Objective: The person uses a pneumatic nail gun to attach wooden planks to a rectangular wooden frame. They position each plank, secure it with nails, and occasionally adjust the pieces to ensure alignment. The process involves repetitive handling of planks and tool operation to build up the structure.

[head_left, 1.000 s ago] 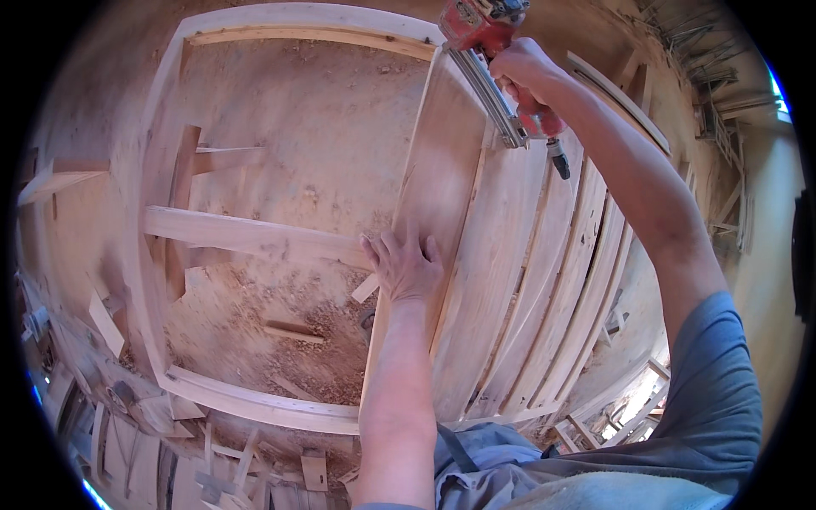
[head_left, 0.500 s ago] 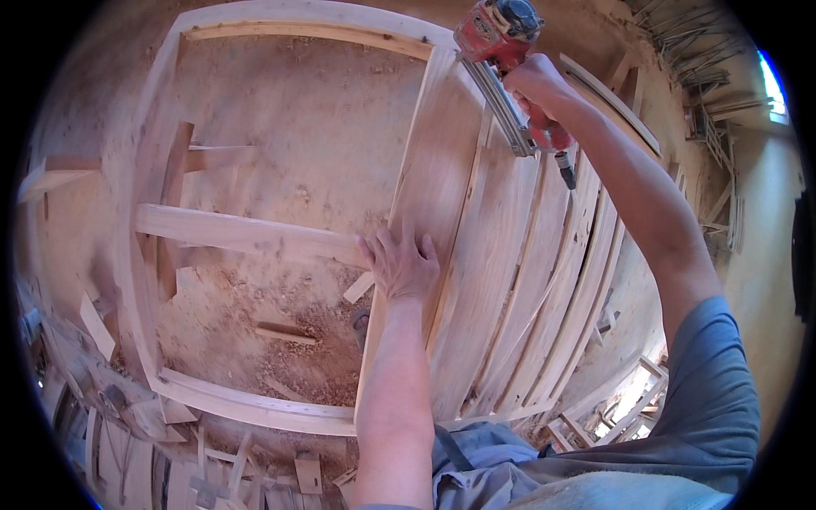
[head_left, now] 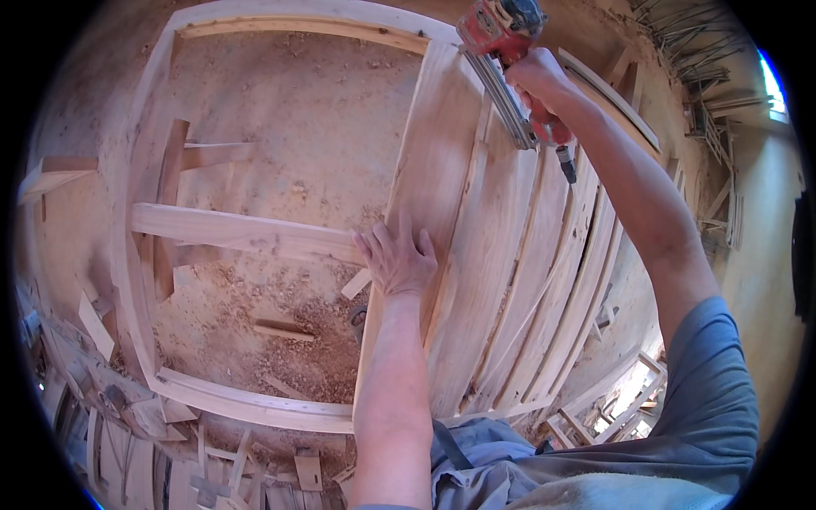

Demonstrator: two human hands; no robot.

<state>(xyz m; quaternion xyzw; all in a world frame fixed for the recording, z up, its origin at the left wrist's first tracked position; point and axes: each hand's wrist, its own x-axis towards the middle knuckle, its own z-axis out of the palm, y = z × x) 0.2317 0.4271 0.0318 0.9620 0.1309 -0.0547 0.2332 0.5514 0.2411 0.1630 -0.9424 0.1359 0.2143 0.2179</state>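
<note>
My left hand (head_left: 398,260) lies spread on a wide wooden board (head_left: 432,144), by the spot where a crossbar (head_left: 246,229) of the wooden frame (head_left: 255,410) meets it. Its fingers are apart and hold nothing. Up at the far right, my right hand (head_left: 544,78) is wrapped round the grip of a red nail gun (head_left: 501,32). The gun's nose is over the far end of the board, next to the frame's far rail (head_left: 306,24); whether it touches the wood I cannot tell. A hose fitting (head_left: 567,163) hangs from the handle.
Several more boards (head_left: 501,280) lie side by side to the right of the wide one. Wooden supports (head_left: 168,212) show beneath the frame. Offcuts (head_left: 284,330) and shavings litter the floor below, and scrap wood (head_left: 127,442) is piled at the near left.
The view has shifted slightly, so the frame and boards sit a little further left and up. Both hands keep their places, the left on the board, the right on the nail gun.
</note>
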